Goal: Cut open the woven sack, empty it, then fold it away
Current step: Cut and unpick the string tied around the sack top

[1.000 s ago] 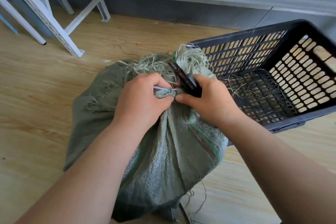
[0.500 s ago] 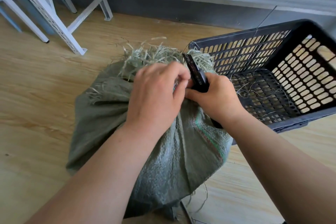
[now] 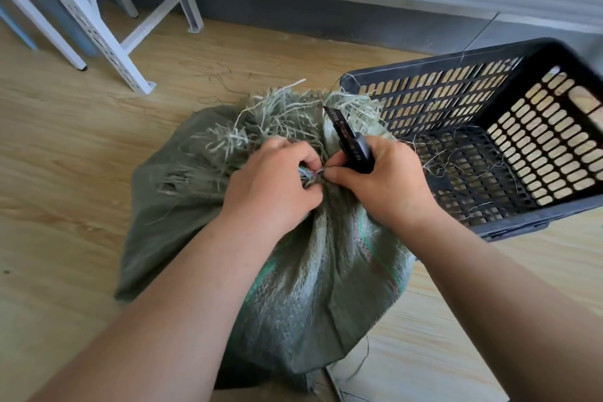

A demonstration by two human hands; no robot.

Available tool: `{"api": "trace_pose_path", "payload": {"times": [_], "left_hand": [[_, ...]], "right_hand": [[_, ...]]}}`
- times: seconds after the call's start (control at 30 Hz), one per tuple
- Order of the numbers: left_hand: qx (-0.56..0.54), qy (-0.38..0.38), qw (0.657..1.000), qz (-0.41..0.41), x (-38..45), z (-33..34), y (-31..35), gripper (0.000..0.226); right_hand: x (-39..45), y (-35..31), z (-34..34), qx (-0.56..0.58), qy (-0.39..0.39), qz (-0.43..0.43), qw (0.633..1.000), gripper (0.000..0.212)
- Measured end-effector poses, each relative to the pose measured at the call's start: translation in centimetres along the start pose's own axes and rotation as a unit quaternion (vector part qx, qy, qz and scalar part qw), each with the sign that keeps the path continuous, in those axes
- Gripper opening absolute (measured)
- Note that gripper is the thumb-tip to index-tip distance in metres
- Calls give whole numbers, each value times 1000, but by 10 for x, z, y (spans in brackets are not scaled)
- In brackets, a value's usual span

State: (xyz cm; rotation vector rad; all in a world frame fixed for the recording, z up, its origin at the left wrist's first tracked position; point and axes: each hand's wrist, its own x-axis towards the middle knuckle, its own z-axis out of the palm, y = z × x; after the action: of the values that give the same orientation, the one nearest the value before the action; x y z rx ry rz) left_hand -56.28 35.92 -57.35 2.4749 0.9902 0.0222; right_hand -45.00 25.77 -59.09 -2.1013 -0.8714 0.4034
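A full grey-green woven sack (image 3: 313, 287) stands on the wooden floor, its frayed mouth (image 3: 277, 117) gathered and tied at the neck with a pale blue string (image 3: 306, 173). My left hand (image 3: 270, 189) grips the bunched neck just below the fringe. My right hand (image 3: 381, 183) holds a black utility knife (image 3: 350, 143), its end pointing up and away, while thumb and forefinger pinch at the tie. The blade itself is hidden.
A black slotted plastic crate (image 3: 489, 101) lies tipped on its side right of the sack, loose threads inside. White metal frame legs (image 3: 107, 39) stand at the back left. A grey wall base (image 3: 326, 19) runs behind.
My left hand slid back down from over the neck, uncovering the blue tie again. My right hand stays at the tie with the knife. The view moved slightly closer.
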Motion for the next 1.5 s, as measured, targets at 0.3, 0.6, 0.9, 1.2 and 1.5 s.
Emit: {"api": "trace_pose_path", "payload": {"times": [0.3,0.6,0.9,1.2,1.5], "left_hand": [[-109,53,992,17,4,1,-5,15],[-94,56,992,56,4,-2,-6,21],[-134,99,986,14,6,0,-6,18],[-145,113,983,-16,11,-5,0,22],[-145,114,983,-10,12,-11,1,19]], "right_hand": [[3,-1,-5,146,-65,29,987,11],[3,-1,-6,62,-40,-15,997,8],[2,-8,-18,17,52,-41,998,13],[-25,-15,-20,-51,-109,66,991,40],[-22,-15,-19,-55,-138,28,988,27]]}}
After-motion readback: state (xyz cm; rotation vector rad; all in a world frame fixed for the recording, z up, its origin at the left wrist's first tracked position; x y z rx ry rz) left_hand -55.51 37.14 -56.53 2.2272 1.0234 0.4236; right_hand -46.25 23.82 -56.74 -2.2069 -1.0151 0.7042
